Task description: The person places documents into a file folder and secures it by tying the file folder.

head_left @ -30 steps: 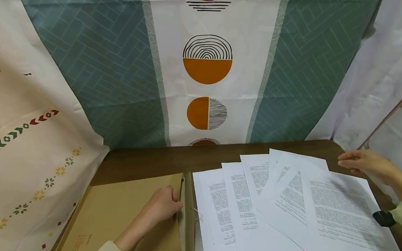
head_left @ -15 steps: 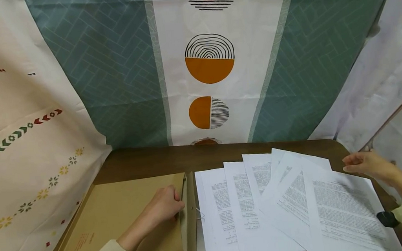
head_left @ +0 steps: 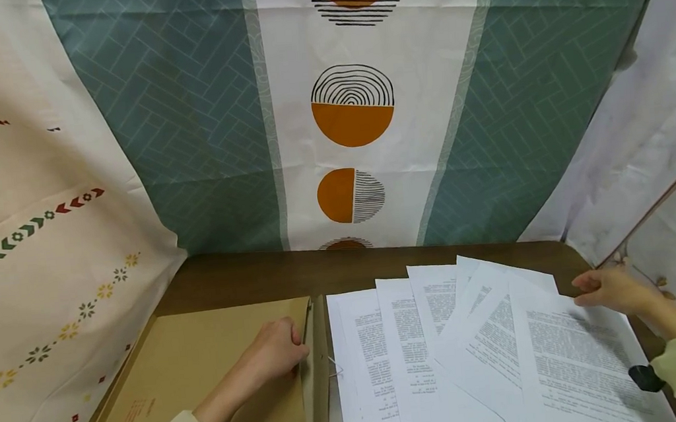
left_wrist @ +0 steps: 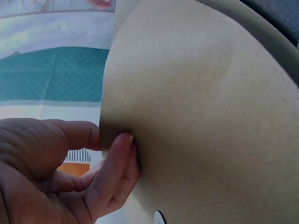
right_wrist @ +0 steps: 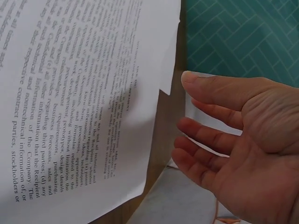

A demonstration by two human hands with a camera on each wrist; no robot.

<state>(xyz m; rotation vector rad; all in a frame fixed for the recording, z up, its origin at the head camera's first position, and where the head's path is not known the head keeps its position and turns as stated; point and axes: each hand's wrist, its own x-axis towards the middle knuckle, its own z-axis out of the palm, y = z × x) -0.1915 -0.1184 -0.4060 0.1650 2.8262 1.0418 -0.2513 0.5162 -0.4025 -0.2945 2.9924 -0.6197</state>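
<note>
My left hand (head_left: 274, 352) pinches the flap edge of a brown kraft paper document folder (head_left: 194, 355) at the left of the table. In the left wrist view, thumb and fingers (left_wrist: 119, 163) hold the brown flap (left_wrist: 196, 102) between them. At the right, my right hand (head_left: 612, 292) hovers at the far right corner of the rightmost printed sheet (head_left: 581, 351). The right wrist view shows its fingers (right_wrist: 210, 135) loosely bent and apart, beside the edge of a printed page (right_wrist: 93, 102), with nothing between them.
Several printed sheets (head_left: 410, 364) lie fanned and overlapping from the folder's right side to the table's right. A thin white string (head_left: 335, 365) shows at the folder's edge. The dark brown table (head_left: 248, 278) meets a patterned cloth (head_left: 354, 190) behind, with more cloth at both sides.
My right hand has come slightly nearer and lower toward the top right corner of the rightmost sheet. The left hand keeps its pinch on the folder flap. The head view has shifted a little.
</note>
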